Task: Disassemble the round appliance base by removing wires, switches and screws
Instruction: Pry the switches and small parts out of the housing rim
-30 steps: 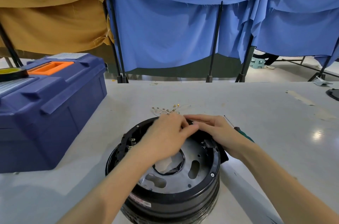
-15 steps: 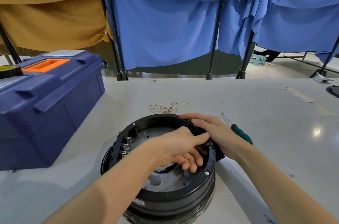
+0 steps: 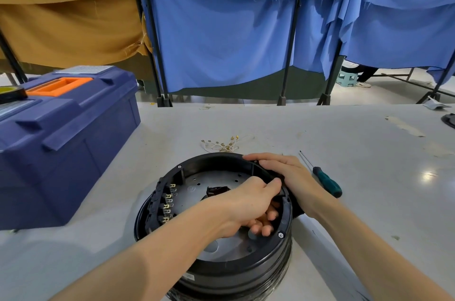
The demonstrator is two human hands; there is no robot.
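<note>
A dark blue plastic toolbox [image 3: 61, 133] is sitting at the 9 o'clock edge of the grey table [image 3: 357, 152]. The round black plastic appliance base [image 3: 236, 273] is lying open side up at the table's 6 o'clock, with a row of brass terminals [image 3: 168, 204] at its own 9 o'clock. Loose pale wires [image 3: 226, 144] are lying just beyond its 12 o'clock.

The left hand [image 3: 246, 204] is reaching inside the base. Its fingers [image 3: 264, 228] are curling against the inner wall at 3 o'clock, and I cannot tell what, if anything, they are gripping. The right hand [image 3: 290, 177] is lying flat and relaxed over the same stretch of rim from outside.

The fitting being worked on is probably sitting between the two hands. A green-handled screwdriver [image 3: 327, 182] is lying just beside the right hand, its long axis running from 11 to 5 o'clock.
</note>
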